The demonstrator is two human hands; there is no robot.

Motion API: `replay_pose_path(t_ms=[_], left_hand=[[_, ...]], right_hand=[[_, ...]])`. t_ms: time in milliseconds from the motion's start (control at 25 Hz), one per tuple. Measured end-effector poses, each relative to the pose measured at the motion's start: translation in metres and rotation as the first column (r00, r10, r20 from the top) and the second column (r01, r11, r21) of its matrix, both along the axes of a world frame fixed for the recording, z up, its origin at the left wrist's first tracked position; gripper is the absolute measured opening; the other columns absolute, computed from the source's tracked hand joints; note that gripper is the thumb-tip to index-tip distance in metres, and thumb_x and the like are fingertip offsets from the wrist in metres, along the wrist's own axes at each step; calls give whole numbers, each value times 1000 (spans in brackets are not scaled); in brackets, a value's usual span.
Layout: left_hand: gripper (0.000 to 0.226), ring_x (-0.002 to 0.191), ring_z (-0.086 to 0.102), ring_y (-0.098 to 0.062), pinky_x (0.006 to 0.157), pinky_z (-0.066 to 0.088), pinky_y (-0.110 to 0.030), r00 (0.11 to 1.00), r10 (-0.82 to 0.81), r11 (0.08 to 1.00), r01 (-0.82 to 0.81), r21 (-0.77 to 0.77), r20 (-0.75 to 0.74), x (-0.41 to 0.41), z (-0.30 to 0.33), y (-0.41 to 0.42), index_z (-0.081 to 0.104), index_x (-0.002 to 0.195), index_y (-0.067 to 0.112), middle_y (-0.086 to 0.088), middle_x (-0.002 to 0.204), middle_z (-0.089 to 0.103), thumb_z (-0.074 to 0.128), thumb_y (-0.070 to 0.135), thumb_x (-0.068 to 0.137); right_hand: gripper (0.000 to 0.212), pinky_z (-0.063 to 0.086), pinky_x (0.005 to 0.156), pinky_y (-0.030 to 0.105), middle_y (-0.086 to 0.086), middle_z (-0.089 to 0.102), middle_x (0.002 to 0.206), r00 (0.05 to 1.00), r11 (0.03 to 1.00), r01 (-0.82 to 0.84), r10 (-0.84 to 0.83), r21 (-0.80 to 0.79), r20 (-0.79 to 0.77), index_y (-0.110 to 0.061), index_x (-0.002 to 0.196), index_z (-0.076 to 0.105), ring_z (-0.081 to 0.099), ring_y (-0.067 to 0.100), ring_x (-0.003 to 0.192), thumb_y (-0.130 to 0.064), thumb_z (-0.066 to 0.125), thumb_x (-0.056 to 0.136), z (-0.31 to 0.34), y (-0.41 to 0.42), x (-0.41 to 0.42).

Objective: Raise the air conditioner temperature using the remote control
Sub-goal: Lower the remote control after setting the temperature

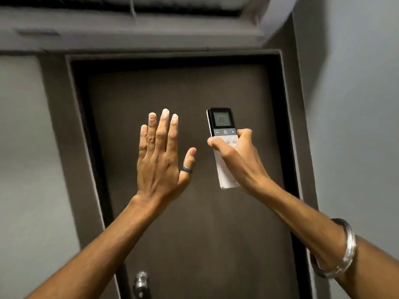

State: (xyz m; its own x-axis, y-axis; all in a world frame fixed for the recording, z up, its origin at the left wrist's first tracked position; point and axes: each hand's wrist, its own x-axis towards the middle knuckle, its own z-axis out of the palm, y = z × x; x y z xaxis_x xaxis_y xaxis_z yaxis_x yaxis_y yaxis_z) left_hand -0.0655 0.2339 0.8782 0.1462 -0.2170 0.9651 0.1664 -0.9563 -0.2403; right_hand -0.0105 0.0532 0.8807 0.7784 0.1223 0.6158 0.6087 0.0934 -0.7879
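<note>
A white remote control point(222, 134) with a black top and a small screen reading 20 is held upright in front of a dark door. My right hand point(239, 156) is shut around its lower body, thumb lying across the white buttons just below the minus, power and plus keys. My left hand point(162, 152) is raised flat beside it, fingers spread, back toward me, holding nothing; a dark ring sits on its thumb. The air conditioner point(129, 24) spans the top of the view above the door, blurred.
A dark brown door point(194, 212) in a dark frame fills the middle, with a metal knob point(141, 281) at the bottom. Grey walls point(356, 104) stand on both sides. A silver bangle point(343, 251) circles my right forearm.
</note>
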Motion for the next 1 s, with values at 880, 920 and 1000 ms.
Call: replay_pose_path(t_ms=[880,920,1000], left_hand=[[75,161,0,-32,132,5,-47,-174,-396,907,82,-414,-902,75,-834,-244,18,161,1,-19,172,14,34,48,106],[75,161,-1,-32,132,5,-47,-189,-388,910,77,-407,-902,74,-853,-245,17,161,1,-19,172,14,33,48,106],[75,161,-3,-32,132,3,-47,-226,-361,921,66,-384,-905,76,-885,-246,16,162,2,-18,172,12,32,49,106]], right_hand=[[63,54,105,37,17,67,131,-301,631,323,-638,-705,-709,-1,131,64,68,32,118,-37,79,82,-913,-265,34],[64,53,100,32,16,65,132,-314,599,319,-665,-735,-678,-1,132,63,67,32,118,-37,79,82,-934,-266,35],[67,51,92,32,16,63,133,-333,553,313,-697,-772,-634,-3,132,60,67,31,115,-41,81,80,-969,-266,38]])
